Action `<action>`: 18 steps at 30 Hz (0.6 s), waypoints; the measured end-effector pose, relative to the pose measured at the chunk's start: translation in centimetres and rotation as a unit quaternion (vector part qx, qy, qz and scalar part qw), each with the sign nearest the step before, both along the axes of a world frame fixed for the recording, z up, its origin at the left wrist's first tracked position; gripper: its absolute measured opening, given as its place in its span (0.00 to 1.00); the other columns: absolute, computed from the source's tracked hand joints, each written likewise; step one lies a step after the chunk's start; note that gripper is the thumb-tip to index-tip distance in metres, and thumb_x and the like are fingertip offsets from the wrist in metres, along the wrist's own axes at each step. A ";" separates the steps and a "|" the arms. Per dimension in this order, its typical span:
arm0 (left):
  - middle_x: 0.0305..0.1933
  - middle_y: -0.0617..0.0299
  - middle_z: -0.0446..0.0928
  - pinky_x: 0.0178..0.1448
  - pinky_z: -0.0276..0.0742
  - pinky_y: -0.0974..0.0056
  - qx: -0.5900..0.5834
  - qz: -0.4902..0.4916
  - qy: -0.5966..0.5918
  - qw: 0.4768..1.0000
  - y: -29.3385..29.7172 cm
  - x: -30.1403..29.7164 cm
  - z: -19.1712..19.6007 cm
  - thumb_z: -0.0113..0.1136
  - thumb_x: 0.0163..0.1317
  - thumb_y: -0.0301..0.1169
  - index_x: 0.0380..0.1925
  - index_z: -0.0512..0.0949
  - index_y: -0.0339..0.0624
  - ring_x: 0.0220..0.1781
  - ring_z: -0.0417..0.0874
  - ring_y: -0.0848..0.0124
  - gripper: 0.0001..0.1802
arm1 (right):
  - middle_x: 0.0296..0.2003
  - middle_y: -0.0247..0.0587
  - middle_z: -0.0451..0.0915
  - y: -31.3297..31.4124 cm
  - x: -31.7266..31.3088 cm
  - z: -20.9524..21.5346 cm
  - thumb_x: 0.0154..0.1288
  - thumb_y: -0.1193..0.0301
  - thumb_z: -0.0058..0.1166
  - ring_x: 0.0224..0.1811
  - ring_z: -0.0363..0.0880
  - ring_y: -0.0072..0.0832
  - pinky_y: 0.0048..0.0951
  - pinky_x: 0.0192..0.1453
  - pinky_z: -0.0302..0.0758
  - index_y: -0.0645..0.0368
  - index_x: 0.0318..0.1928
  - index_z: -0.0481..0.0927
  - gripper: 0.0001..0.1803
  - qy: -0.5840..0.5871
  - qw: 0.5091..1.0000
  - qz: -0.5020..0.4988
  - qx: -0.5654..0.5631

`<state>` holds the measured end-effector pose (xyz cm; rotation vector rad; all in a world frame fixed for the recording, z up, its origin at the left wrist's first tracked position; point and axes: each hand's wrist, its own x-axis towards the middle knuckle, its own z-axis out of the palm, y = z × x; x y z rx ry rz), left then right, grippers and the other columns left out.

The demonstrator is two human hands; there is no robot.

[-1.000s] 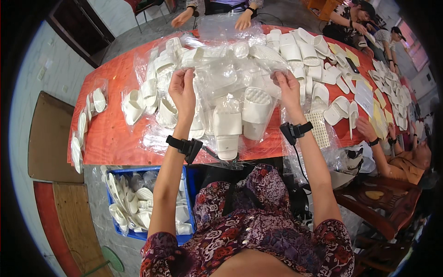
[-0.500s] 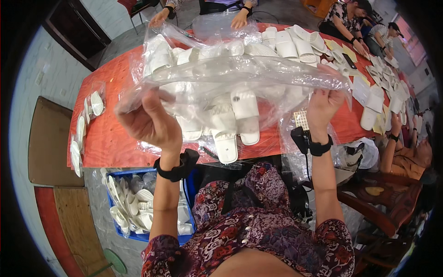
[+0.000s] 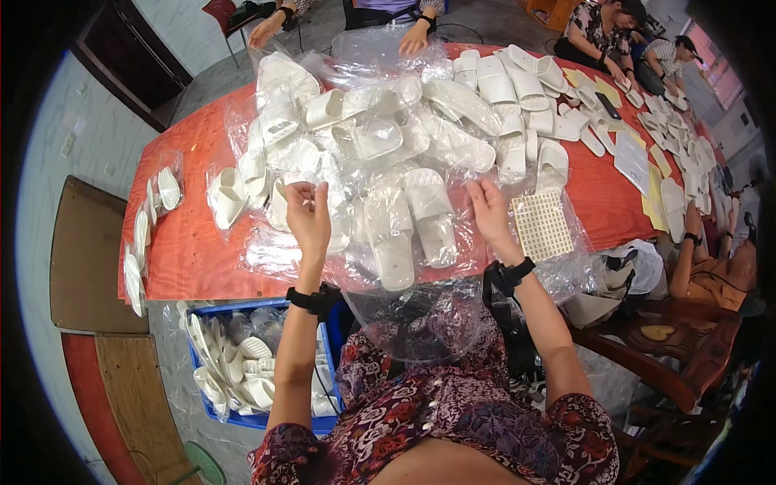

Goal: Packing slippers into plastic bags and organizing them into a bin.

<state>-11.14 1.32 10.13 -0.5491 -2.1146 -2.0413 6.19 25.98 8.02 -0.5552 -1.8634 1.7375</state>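
A large clear plastic bag (image 3: 412, 327) is spread between my two hands, its lower part hanging over the table's front edge above my lap. My left hand (image 3: 309, 217) has its fingers curled at the film's left side. On the other side, my right hand (image 3: 491, 212) pinches the film between thumb and fingers. Beneath the clear film, between the hands, lie a white slipper (image 3: 390, 234) with its toe toward me and another white slipper (image 3: 432, 214) beside it. The film's exact edges are hard to make out.
A heap of white slippers (image 3: 356, 121), several bagged, covers the middle of the red table (image 3: 194, 250). A sheet of small stickers (image 3: 541, 225) lies right of my right hand. A blue crate (image 3: 234, 416) of slippers stands below left. Co-workers' hands (image 3: 415, 36) rest across the table.
Both hands have come down and closer together. The plastic bag, held up and stretched across the slippers before, now lies lower over them and hangs past the table edge.
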 end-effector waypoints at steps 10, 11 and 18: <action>0.48 0.51 0.71 0.55 0.60 0.54 -0.279 -0.052 0.294 0.913 7.5 2.6 4.0 0.61 0.51 0.30 0.50 0.70 0.41 0.51 0.68 0.56 0.24 | 0.18 0.31 0.70 -2.3 -0.9 -1.0 0.66 0.69 0.46 0.16 0.67 0.15 0.18 0.21 0.65 0.61 0.31 0.70 0.09 -0.039 0.998 0.011 0.040; 0.44 0.54 0.73 0.53 0.60 0.55 -0.315 -0.081 0.297 0.898 8.5 2.7 3.5 0.60 0.53 0.30 0.45 0.73 0.42 0.48 0.71 0.57 0.18 | 0.18 0.31 0.70 -2.4 -1.0 -0.7 0.66 0.69 0.46 0.16 0.67 0.15 0.18 0.21 0.65 0.61 0.31 0.70 0.09 -0.040 0.998 0.011 0.041; 0.25 0.62 0.77 0.46 0.62 0.58 -0.349 -0.180 0.215 0.894 10.2 2.9 0.4 0.56 0.55 0.30 0.26 0.78 0.45 0.31 0.76 0.61 0.04 | 0.23 0.36 0.76 -1.4 -2.4 -0.5 0.65 0.69 0.49 0.23 0.74 0.19 0.22 0.29 0.70 0.63 0.36 0.72 0.09 -0.005 0.986 -0.026 0.163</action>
